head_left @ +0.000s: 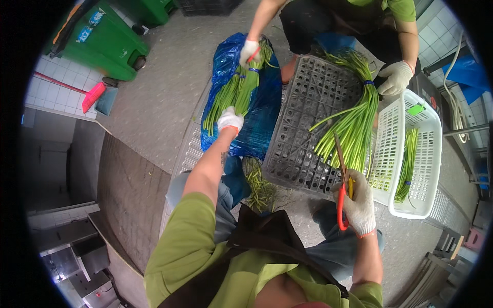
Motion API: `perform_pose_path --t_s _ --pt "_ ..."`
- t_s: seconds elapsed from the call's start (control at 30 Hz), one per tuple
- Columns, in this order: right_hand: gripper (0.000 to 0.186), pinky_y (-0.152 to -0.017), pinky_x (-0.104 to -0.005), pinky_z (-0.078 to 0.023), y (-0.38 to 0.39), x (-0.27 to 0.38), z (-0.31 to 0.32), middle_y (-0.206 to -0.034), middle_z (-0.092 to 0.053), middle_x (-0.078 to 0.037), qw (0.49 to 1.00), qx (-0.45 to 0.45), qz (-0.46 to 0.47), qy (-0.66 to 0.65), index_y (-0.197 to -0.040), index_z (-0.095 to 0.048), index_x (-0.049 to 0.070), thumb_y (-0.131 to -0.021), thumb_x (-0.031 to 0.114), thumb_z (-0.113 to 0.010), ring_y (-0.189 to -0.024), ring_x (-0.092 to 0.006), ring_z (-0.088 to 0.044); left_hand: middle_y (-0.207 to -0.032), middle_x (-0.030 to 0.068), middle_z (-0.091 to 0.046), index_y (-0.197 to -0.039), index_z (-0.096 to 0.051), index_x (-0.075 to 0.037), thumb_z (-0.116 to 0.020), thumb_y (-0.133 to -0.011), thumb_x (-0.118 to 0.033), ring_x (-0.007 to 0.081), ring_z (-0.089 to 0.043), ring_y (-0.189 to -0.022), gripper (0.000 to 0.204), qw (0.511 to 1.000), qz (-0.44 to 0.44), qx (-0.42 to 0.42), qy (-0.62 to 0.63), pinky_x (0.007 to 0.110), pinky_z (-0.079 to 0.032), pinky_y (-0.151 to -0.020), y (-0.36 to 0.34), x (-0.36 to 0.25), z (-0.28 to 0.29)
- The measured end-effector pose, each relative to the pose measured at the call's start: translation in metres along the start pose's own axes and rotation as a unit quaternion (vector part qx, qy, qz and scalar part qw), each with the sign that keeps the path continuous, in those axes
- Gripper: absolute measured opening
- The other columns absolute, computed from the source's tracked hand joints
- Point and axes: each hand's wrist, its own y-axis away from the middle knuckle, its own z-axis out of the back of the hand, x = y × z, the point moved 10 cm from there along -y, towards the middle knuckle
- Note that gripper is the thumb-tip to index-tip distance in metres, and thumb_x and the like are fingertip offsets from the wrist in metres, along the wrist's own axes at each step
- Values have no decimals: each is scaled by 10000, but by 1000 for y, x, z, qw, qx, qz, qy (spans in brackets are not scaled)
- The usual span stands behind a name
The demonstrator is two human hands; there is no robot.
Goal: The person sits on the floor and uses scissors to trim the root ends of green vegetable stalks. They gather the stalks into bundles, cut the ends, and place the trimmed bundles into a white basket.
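My left hand (230, 121), in a white knit glove, grips the lower part of a bundle of long green stalks (246, 87) with blue ties. The bundle lies on blue plastic wrapping (263, 123). In my gloved right hand (360, 205) is a pair of scissors (341, 206) with red and yellow on the handles, blades pointing up and away. The blade tips reach the cut ends of a second stalk bundle (354, 128), tied in blue, on an upturned black crate (303, 118). My right fingertips are partly hidden.
Across from me a co-worker's gloved hand (249, 52) touches the left bundle; their other hand (397, 78) is beside the crate bundle. A white basket (429, 185) at right holds stalks (408, 159). Trimmings (259, 187) lie near my knees. A green bin (110, 46) stands far left.
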Motion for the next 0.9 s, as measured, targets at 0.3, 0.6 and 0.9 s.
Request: perform_pose_path --t_s 0.3,0.6,0.9 --pt "450 -755 -289 -493 13 2 14 -887 -613 -86 999 -30 23 1 -1202 -551 26 -778 81 -691 -788 -143 -577 -1394 182 -469 -1377 -436 -73 -776 -726 -427 394 -472 -1243 815 881 -176 -427 98 513 -361 -1055 41 -99 148" --pt "484 -705 -289 -497 16 9 33 -894 -592 -88 991 -64 114 13 -1200 -547 11 -765 115 -731 -776 -127 -586 -1351 232 -532 -1347 -492 -10 -745 -774 -429 383 -522 -1242 754 923 -61 -234 300 435 -412 -1058 8 -122 180" --pt "436 -703 -260 -504 37 21 46 -885 -587 -49 987 -90 111 -78 -1219 -514 2 -815 19 -678 -777 -103 -572 -1321 193 -592 -1304 -567 -61 -661 -778 -356 353 -565 -1229 611 995 -12 -29 93 410 -440 -1051 21 -41 84"
